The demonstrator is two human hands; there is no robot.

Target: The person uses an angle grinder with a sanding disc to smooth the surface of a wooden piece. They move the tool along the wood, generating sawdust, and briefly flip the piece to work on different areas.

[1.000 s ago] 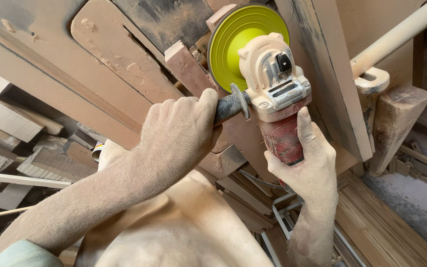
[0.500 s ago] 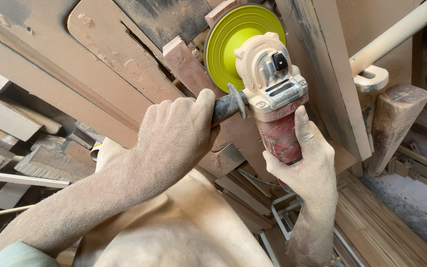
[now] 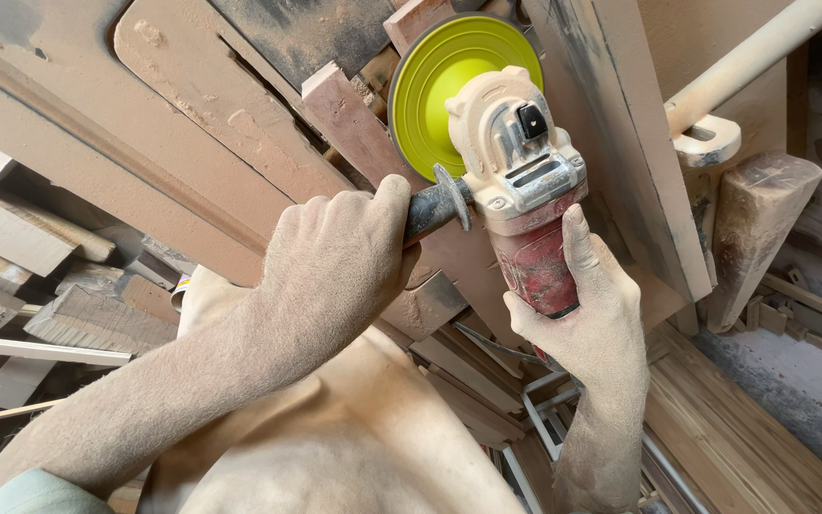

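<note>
A dust-coated angle grinder [image 3: 520,181] with a red body and a yellow-green disc [image 3: 435,81] is held out in front of me. My left hand [image 3: 335,262] is closed round its dark side handle. My right hand [image 3: 587,314] grips the red rear body, thumb lying along it. The disc rests against a reddish wooden piece [image 3: 349,119] among stacked boards. Below my arms lies a smooth, rounded pale wooden workpiece [image 3: 335,447]. Both hands and forearms are covered in fine sawdust.
Dusty boards and planks [image 3: 202,95] lean behind the grinder. Offcuts are piled at the left [image 3: 40,286]. A wide upright board [image 3: 630,143] stands to the right, with a pale round bar [image 3: 753,62] and a tapered wooden block [image 3: 753,228]. Slatted wood [image 3: 734,428] lies at lower right.
The grinder and both hands have shifted slightly left and up in view; the grips are unchanged.
</note>
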